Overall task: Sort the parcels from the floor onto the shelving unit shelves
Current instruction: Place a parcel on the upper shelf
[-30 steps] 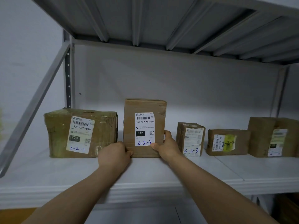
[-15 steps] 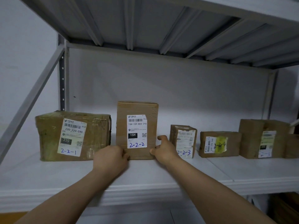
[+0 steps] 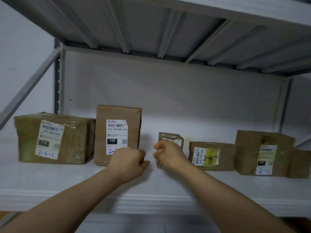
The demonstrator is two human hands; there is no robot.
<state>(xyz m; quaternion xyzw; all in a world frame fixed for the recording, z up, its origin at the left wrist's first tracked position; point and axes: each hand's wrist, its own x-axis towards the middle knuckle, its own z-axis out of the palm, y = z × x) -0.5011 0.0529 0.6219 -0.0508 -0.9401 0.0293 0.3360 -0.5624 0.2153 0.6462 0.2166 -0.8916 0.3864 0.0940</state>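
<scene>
My left hand (image 3: 127, 163) is curled shut on nothing, just in front of the tall parcel (image 3: 117, 132). My right hand (image 3: 168, 155), curled and empty too, is before the small parcel (image 3: 170, 137). Further left stands the wide parcel (image 3: 53, 138), further right the flat parcel (image 3: 210, 156) and two more. Six look placed on the shelf (image 3: 67, 179). The floor is out of view, so I cannot tell what remains.

A white shelf (image 3: 50, 179) carries a row of brown cardboard parcels (image 3: 117, 113)
</scene>
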